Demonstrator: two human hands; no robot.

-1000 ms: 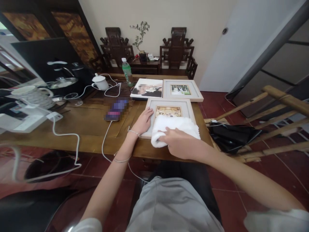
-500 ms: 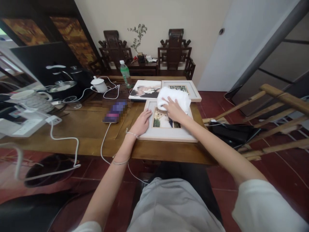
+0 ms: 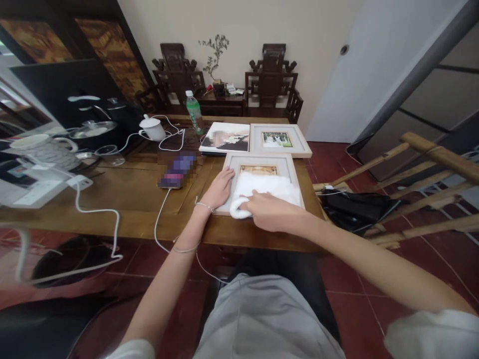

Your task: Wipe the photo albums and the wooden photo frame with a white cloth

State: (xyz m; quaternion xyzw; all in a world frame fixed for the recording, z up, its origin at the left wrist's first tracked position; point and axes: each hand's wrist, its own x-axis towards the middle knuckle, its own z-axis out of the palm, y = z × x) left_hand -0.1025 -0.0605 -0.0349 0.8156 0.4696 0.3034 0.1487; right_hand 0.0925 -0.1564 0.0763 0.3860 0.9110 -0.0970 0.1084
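Note:
A light wooden picture frame (image 3: 295, 172) lies flat at the table's near edge, the top of its photo showing. Spread over the lower part of it is a folded white towel (image 3: 267, 184), which hides most of the picture. My right hand (image 3: 267, 209) grips the towel and presses it against the frame near its lower edge. With fingers stretched out, my left hand (image 3: 220, 188) rests on the frame's left side.
Behind lie a second framed photo (image 3: 305, 147) and a photo panel (image 3: 224, 137). A phone (image 3: 176, 172) with a white cable, a green-labelled bottle (image 3: 194, 112), a lidded white cup (image 3: 153, 128) and a power strip (image 3: 41, 192) stand to the left. A wooden chair (image 3: 430, 149) is at right.
My right hand and the towel have moved down across the frame toward me, uncovering its upper part and the framed photo behind. The left hand has stayed in place.

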